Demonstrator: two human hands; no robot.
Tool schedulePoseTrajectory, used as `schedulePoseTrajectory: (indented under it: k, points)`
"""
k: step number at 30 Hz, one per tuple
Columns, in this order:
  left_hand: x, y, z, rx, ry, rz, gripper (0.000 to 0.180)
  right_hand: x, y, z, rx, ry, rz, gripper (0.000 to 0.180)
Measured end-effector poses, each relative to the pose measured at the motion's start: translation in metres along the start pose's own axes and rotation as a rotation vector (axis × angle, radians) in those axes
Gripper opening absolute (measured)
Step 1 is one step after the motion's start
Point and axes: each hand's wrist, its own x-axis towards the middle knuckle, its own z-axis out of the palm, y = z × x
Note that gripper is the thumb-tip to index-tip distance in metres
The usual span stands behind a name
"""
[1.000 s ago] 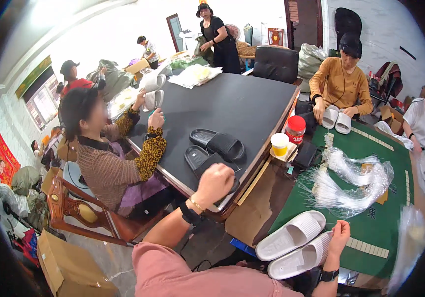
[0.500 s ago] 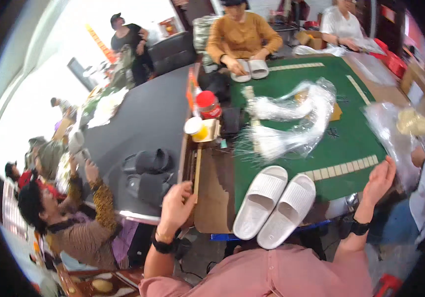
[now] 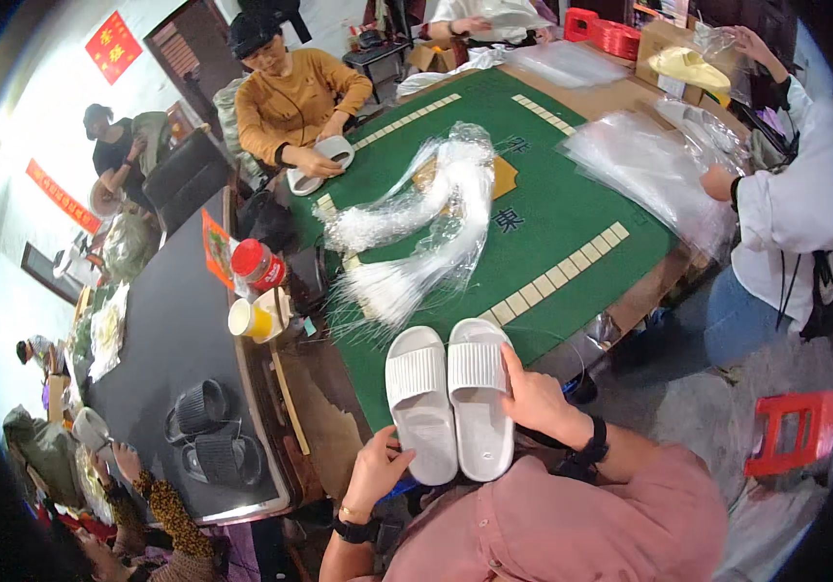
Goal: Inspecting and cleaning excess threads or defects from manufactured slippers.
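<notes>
Head view, two white slippers (image 3: 450,400), two hands (image 3: 533,398)

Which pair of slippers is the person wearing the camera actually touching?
The white pair at the green table's near edge, under both hands; the black pair lies untouched on the dark table.

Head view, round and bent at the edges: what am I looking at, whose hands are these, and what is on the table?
The camera sits on a person's head and looks down through a fisheye lens, so straight edges curve. The pink sleeves at the bottom are the wearer's own. The left hand touches the heel of the left white slipper; the right hand rests on the side of the right slipper. Both slippers lie side by side at the near edge of the green table. Beyond them lies a bundle of clear plastic bags. Other people sit around the table handling slippers and bags.
</notes>
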Motion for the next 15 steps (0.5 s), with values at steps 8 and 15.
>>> schedulePoseTrajectory:
  k: [8,15]
  points:
    - [0.004,0.036,0.033,-0.208,-0.366,0.322,0.063,0.036,0.071,-0.089,0.144,0.446,-0.058,0.045]
    - [0.002,0.043,0.027,-0.129,-0.336,0.317,0.056,0.096,0.138,-0.191,-0.028,0.825,0.062,0.050]
